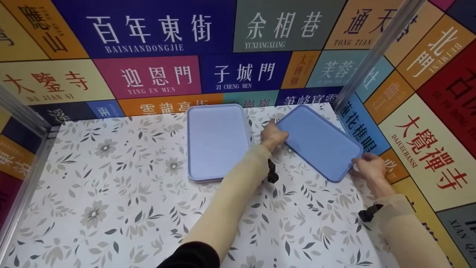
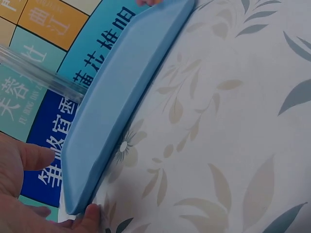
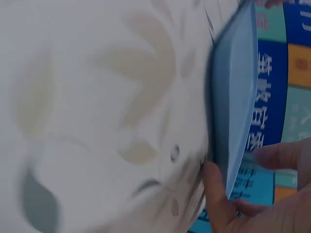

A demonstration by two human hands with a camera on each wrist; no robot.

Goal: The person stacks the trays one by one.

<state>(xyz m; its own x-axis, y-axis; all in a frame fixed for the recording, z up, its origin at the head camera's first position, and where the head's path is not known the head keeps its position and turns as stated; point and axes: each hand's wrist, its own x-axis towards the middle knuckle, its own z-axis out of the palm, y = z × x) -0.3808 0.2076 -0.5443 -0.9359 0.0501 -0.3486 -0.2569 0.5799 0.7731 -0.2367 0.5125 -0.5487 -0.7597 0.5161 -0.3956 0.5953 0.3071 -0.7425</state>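
A blue rectangular tray lies at an angle on the right part of the table, near the right wall. At its left corner is my left hand, its digits spread around the corner. One fingertip meets the rim in the left wrist view, and another stands slightly off it. My right hand is at the opposite right corner. In the right wrist view one straight finger touches the tray's lower end, while another digit stands apart. Left of my left hand, a paler blue tray lies flat.
A white floral cloth covers the table. Walls with coloured panels of Chinese lettering enclose the back and both sides. A metal post rises at the back right corner, close to the angled tray.
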